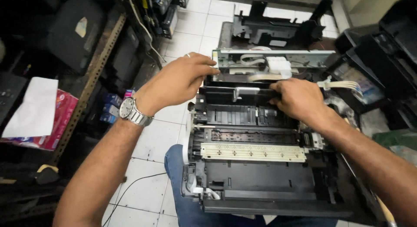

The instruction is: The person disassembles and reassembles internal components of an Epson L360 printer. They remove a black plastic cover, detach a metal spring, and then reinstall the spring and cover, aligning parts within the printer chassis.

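An opened black printer chassis (260, 179) rests on my lap, its cover off and a cream strip (253, 152) across the middle. My left hand (180, 79), with a ring and a metal wristwatch (132, 112), grips the left end of the metal carriage frame (243, 56) at the printer's back. My right hand (297, 99) presses down on the black bar (226, 94) just below that frame, fingers curled over it. A white carriage block (278, 64) and a flat white ribbon cable (341, 84) sit on the frame beside my right hand.
A black printer part (278, 27) lies on the white tiled floor (191, 31) beyond. Dark printer bodies (382, 57) stack at the right. A metal rack (93, 75) at the left holds boxes and a red packet with white paper (37, 112). A thin black cable (130, 188) crosses the floor.
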